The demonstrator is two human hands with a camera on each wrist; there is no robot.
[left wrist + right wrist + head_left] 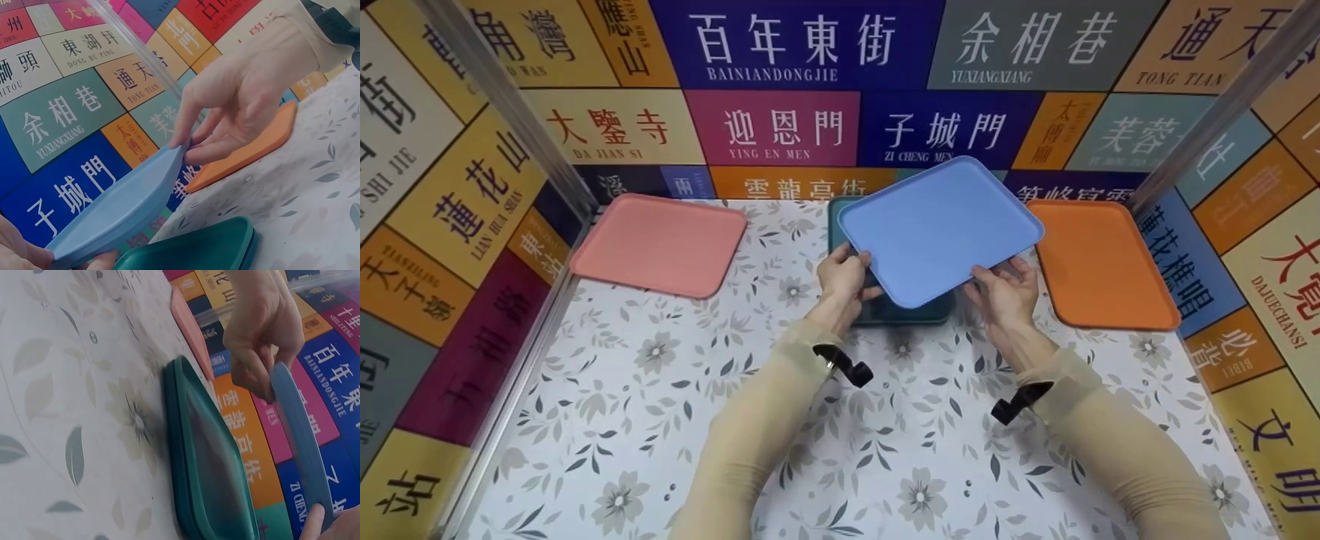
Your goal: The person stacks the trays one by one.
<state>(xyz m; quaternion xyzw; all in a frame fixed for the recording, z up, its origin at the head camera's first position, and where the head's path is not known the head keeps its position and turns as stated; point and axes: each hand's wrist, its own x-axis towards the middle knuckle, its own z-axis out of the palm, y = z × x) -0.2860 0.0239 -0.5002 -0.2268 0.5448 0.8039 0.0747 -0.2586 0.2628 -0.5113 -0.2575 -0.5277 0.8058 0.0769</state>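
Note:
A light blue tray is held up and tilted between both hands in the head view. My left hand pinches its left edge, thumb on top. The right hand pinches the near right edge the same way. Beneath it lies a dark green tray, partly hidden by the blue one. In the right wrist view the green tray shows a doubled rim, as of stacked trays, and the blue tray is apart from it.
A pink tray lies at the left of the flower-patterned table. An orange tray lies at the right. Panels with Chinese lettering stand around the back and sides, with clear corner strips.

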